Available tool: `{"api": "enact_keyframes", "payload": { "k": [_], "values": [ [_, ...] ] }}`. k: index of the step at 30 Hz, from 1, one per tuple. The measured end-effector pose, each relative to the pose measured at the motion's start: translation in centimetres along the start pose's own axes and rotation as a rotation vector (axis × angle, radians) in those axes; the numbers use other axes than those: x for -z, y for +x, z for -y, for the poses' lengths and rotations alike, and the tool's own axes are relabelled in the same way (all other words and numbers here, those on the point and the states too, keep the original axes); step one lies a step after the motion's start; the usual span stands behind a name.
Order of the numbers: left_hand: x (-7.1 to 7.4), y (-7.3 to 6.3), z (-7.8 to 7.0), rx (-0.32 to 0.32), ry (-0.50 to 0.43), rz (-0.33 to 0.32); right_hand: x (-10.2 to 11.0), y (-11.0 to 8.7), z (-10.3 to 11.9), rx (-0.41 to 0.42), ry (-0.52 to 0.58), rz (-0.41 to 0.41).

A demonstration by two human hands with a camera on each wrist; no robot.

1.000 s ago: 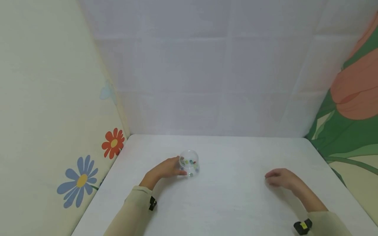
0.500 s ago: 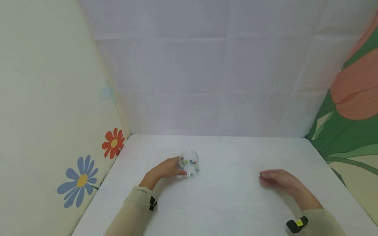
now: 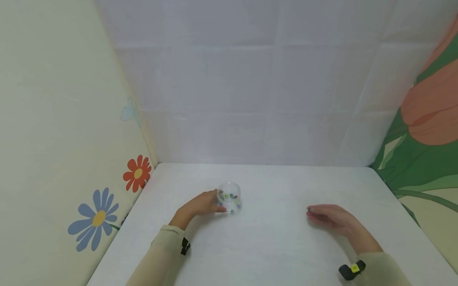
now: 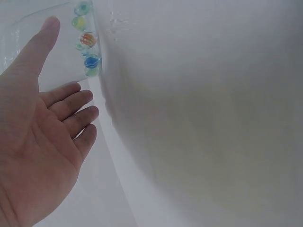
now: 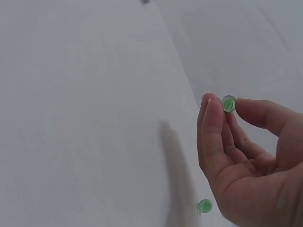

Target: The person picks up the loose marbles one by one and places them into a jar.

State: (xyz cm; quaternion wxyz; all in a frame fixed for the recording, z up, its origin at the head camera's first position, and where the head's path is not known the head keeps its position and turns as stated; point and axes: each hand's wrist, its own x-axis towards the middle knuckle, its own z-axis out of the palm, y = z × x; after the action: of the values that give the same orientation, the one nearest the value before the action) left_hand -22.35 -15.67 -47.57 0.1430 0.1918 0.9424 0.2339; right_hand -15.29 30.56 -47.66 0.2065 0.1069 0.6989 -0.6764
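Note:
A clear round cup [image 3: 231, 188] with several marbles at its bottom stands on the white table [image 3: 264, 238]. My left hand [image 3: 202, 203] holds the cup from its left side, the thumb lying along the near wall. Blue, yellow-green and orange-striped marbles [image 4: 88, 39] show through the cup wall in the left wrist view. To the right, over the table, my right hand [image 3: 334, 217] pinches a green marble [image 5: 228, 103] between thumb and fingertip. Below that hand, a second green marble [image 5: 204, 205] appears in the right wrist view.
A white cloth [image 3: 250, 99] hangs behind the table's back edge. Walls with painted flowers [image 3: 99, 218] and a large tulip [image 3: 434, 109] border the left and right. A small dark green thing [image 5: 145, 1] is cut off at the top of the right wrist view.
My right hand has moved left across the table toward the cup, with the green marble in its fingers. The left hand and the cup have stayed in place.

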Motion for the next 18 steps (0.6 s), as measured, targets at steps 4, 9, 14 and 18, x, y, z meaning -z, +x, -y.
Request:
{"api": "enact_keyframes", "payload": {
  "k": [4, 9, 14, 18],
  "values": [
    [0.0, 0.1, 0.1, 0.003, -0.005, -0.001, -0.7, 0.2, 0.2, 0.01, -0.005, -0.001],
    [-0.2, 0.2, 0.2, 0.005, -0.023, -0.001, -1.4, 0.5, 0.3, 0.033, 0.007, 0.038],
    [-0.2, 0.4, 0.4, 0.008, -0.014, -0.001, -1.9, 0.9, 0.4, 0.045, 0.039, 0.08],
    [-0.2, 0.4, 0.4, 0.001, -0.009, -0.007, -2.3, 1.1, 0.7, 0.056, 0.066, 0.115]
  ]
}}
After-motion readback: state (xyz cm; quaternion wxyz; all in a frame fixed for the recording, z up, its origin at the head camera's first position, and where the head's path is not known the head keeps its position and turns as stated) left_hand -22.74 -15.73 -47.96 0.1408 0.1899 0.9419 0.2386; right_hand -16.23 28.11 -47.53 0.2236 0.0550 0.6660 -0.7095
